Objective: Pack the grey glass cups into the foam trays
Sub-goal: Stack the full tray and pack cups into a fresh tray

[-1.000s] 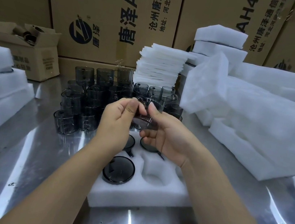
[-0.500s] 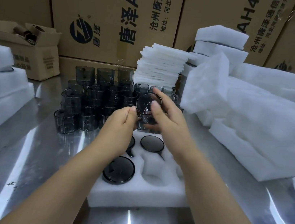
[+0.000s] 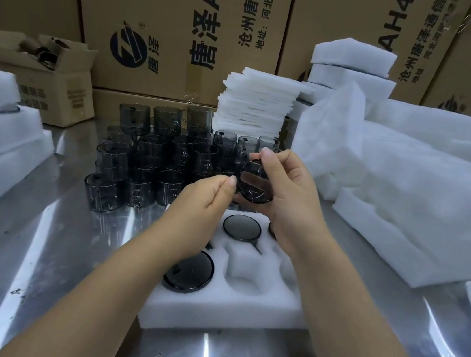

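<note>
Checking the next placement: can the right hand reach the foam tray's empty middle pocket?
Probably yes: the right hand, holding a grey glass cup, hovers above the foam tray; that pocket lies uncovered.

A packing warehouse: stacked shipping cartons (image 3: 173, 27), foam trays (image 3: 424, 205), steel table (image 3: 35, 256).

Two hands (image 3: 203, 201) (image 3: 289, 198) — one held cup (image 3: 254, 188), one front tray (image 3: 223, 319), three seated cups (image 3: 242, 227) showing.

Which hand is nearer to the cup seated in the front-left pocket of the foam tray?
Left. The left hand is just beyond the seated cup, its forearm overlapping the cup's left edge. The right hand is farther off to the right, holding a second cup.
</note>
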